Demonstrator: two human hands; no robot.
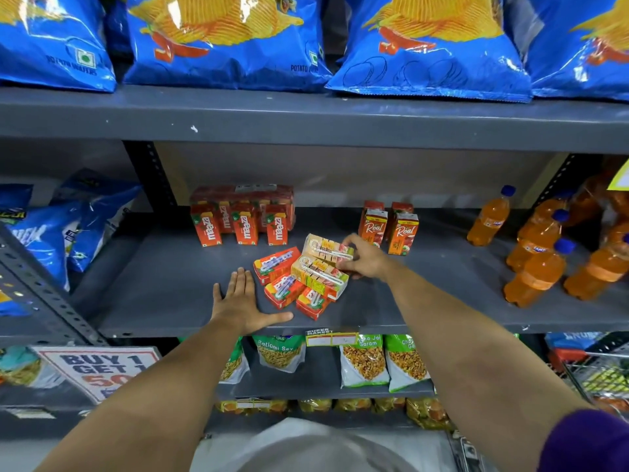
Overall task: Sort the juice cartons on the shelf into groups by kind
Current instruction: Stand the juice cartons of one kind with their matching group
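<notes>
1. On the grey shelf (153, 284), your left hand (243, 301) lies flat, fingers spread, holding nothing, just left of the lying cartons.
2. Your right hand (362, 258) has its fingers closed on the end of one pale Real carton (326, 248) lying on its side.
3. Three red Maaza cartons (286, 284) lie beside a second pale carton (318, 275).
4. Upright Maaza cartons (243, 228) stand at the back left; upright Real cartons (388, 229) at the back right.

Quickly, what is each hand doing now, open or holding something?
Left hand: open, flat on the shelf, holding nothing.
Right hand: fingers closed on a lying juice carton in the pile.
</notes>
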